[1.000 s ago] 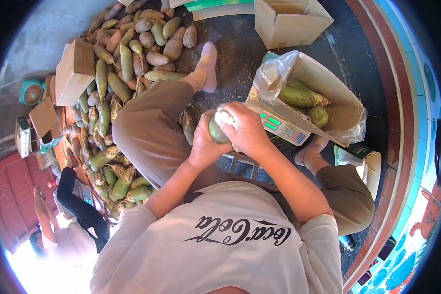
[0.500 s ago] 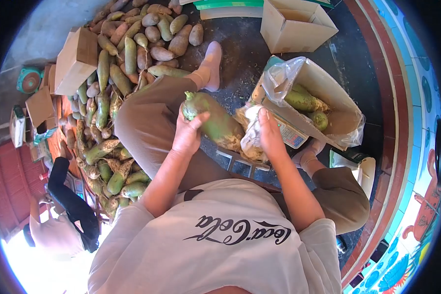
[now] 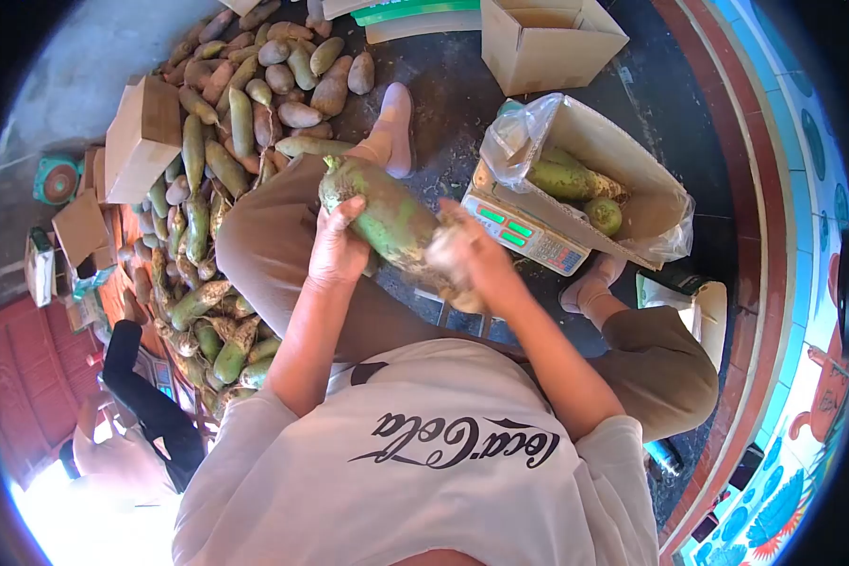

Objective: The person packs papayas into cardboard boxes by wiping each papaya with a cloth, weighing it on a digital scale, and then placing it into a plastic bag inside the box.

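A large green radish [image 3: 382, 219] lies across my lap area, its stem end up and to the left, with brown soil on its lower end. My left hand [image 3: 340, 243] is closed round the stem half, thumb on top. At the root end my right hand [image 3: 489, 269] presses a whitish cloth [image 3: 451, 253] against the skin; hand and cloth are smeared by motion. Beyond my right hand stands a digital scale [image 3: 524, 236] with lit green displays. On it or right behind it is a cardboard box [image 3: 665, 203] lined with clear plastic, with green radishes [image 3: 571, 177] inside.
A big pile of radishes [image 3: 241, 123] covers the floor at left. An open carton [image 3: 552, 47] stands at the top, another cardboard box [image 3: 141, 137] by the pile. A low stool [image 3: 453, 316] is partly hidden below the radish. Another person [image 3: 137, 424] sits at lower left.
The radish has moved a little left and up with my left hand. My right hand and the cloth have shifted left and down along its root end, uncovering the scale's displays.
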Demonstrator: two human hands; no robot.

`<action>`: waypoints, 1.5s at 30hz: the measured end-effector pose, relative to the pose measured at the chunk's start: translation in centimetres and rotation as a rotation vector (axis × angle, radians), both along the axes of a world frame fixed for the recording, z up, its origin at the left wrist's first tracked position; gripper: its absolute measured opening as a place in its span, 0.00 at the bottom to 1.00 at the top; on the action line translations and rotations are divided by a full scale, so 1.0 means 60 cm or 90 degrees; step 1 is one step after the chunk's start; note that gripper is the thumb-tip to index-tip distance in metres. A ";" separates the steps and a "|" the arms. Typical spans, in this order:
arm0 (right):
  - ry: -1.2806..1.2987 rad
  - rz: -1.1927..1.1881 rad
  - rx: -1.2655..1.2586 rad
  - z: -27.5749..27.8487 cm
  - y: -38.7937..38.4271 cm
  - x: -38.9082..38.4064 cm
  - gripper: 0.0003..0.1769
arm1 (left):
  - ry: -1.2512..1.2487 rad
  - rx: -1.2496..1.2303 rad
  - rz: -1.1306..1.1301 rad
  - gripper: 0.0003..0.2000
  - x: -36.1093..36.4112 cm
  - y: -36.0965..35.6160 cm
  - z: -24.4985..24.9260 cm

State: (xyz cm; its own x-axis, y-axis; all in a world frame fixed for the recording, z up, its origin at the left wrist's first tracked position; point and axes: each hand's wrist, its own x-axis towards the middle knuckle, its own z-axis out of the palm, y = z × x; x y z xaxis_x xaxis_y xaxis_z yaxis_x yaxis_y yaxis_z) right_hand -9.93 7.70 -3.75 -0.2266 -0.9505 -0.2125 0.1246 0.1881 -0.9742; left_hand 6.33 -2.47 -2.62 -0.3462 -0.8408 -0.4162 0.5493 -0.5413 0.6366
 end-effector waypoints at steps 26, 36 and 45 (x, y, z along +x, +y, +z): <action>0.115 -0.045 0.063 -0.047 -0.030 -0.021 0.13 | -0.058 -0.097 -0.053 0.29 -0.041 0.028 0.037; 0.131 0.132 0.059 -0.025 0.036 -0.055 0.29 | -0.007 -0.007 -0.003 0.31 -0.015 -0.009 0.055; -0.077 0.049 -0.016 0.018 0.009 -0.019 0.43 | -0.269 -0.219 -0.101 0.33 -0.045 0.047 -0.005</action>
State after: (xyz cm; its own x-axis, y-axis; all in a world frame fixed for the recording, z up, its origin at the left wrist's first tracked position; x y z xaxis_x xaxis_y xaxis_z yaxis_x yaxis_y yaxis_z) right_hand -11.07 8.24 -2.69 -0.1276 -0.9695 -0.2094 0.2276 0.1768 -0.9576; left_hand 3.62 0.37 -2.94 -0.3418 -0.9038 -0.2575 0.1375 -0.3192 0.9377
